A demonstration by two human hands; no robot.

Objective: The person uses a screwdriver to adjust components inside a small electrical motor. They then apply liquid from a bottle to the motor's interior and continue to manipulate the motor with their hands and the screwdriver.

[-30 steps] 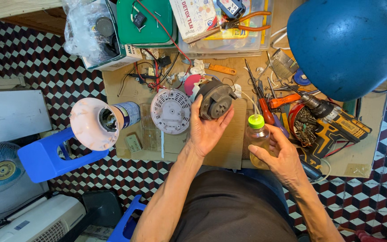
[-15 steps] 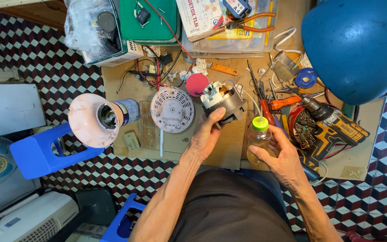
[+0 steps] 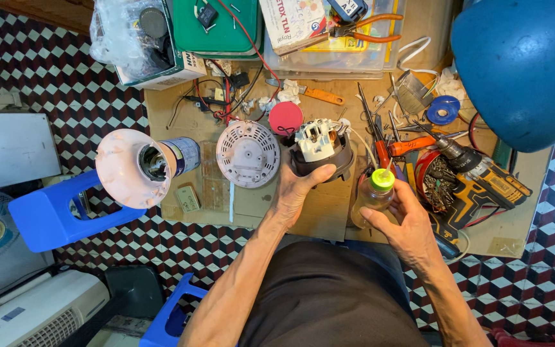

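— Where's the motor housing (image 3: 319, 151)?
— Centre of the frame, on the cardboard, open end with white parts facing up, left hand (image 3: 297, 193) clasped around its near side.
— The right hand (image 3: 406, 222)?
— Wrapped on a small bottle (image 3: 372, 199), green cap toward the upper right.

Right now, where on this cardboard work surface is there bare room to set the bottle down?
The barest patch is the cardboard in front of the motor, between the left hand and the bottle. A narrower strip lies below the round white cover. By the drill and pliers it is crowded.
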